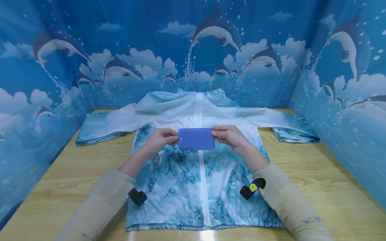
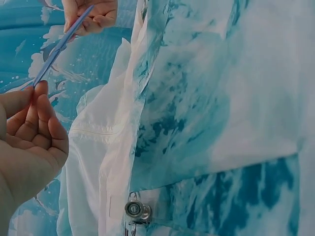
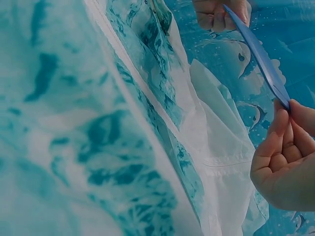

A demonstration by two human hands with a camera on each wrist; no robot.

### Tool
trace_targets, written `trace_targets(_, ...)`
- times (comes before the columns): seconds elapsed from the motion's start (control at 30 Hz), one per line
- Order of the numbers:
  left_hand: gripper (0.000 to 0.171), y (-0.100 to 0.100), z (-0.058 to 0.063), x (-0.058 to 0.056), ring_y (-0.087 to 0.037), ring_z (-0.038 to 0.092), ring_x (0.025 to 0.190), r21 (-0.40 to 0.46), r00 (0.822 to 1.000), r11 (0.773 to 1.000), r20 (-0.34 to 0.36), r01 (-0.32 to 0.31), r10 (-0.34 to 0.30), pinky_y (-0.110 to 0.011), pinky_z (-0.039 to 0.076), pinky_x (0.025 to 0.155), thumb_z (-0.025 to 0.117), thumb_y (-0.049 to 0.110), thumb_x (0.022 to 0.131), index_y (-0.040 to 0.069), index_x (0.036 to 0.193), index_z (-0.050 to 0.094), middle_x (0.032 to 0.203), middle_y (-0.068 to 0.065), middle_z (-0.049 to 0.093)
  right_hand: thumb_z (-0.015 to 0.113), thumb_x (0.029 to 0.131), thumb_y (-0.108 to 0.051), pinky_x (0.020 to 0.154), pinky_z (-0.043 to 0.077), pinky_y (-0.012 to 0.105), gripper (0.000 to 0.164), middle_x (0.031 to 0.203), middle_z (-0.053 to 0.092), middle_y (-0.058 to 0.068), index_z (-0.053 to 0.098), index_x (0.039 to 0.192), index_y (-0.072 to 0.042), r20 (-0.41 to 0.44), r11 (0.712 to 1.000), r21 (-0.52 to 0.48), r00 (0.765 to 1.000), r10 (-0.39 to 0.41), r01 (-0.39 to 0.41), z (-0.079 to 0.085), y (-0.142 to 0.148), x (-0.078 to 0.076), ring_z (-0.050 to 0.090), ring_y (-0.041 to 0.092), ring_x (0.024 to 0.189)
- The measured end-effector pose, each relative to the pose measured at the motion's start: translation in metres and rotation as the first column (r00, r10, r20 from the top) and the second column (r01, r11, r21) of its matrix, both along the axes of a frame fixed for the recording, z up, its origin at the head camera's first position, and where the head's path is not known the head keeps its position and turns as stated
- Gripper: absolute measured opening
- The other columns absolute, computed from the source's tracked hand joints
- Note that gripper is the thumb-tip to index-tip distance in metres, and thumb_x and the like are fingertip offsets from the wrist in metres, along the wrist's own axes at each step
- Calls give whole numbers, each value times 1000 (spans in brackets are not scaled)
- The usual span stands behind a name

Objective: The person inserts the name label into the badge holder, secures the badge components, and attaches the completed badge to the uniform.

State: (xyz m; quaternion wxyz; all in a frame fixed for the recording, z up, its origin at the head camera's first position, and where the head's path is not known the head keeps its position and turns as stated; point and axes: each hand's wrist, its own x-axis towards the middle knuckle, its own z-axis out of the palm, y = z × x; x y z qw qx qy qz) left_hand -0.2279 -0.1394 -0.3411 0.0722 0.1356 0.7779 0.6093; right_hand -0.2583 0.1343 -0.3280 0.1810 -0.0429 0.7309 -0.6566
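A flat blue badge holder [image 1: 196, 139] with a small slot at its left end is held up level in the head view. Its left end is pinched between thumb and fingers of my left hand [image 1: 163, 138]. My right hand [image 1: 230, 136] pinches the opposite end near the upper corner. Both wrist views show the holder [image 2: 61, 49] edge-on as a thin strip, above a spread jacket. This white and teal jacket [image 1: 181, 187] lies front up, its white zipper [image 1: 203, 187] down the middle and its sleeves out to the sides.
A round metal snap with a clear strap [image 2: 135, 209] sits on the jacket's left part. The wooden tabletop [image 1: 99, 167] surrounds the jacket. Dolphin-printed blue curtains [image 1: 144, 40] stand at the back and both sides. Black wrist cameras [image 1: 138, 196] are worn at both cuffs.
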Motion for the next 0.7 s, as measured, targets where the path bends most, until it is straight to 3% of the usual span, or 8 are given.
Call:
trace_targets(0.17,24,0,2,0,-39,57,90,50,1000,999,16,4,-5,-56,41,87,59,13,92,-8,103,62,82,-3,64,55,93,-10,68,45,28,40,79,63,0,48,130,5,3,1000,-29,1000,4,-4,0,0,1,55,12,70)
trace_targets(0.4,22,0,5,0,-17,61,79,59,997,997,64,-47,43,-54,41,89,59,10,91,-8,103,63,83,-5,64,55,93,-9,66,45,25,41,80,63,0,47,132,4,14,998,-55,1000,1,0,1,0,1,56,11,70)
trace_targets(0.7,23,-2,4,-1,-14,61,78,53,995,997,88,-58,53,-52,41,90,60,10,91,-8,104,63,83,-3,65,58,92,-10,68,47,26,44,81,65,1,47,133,3,48,997,-71,999,-10,13,-2,-2,2,58,12,71)
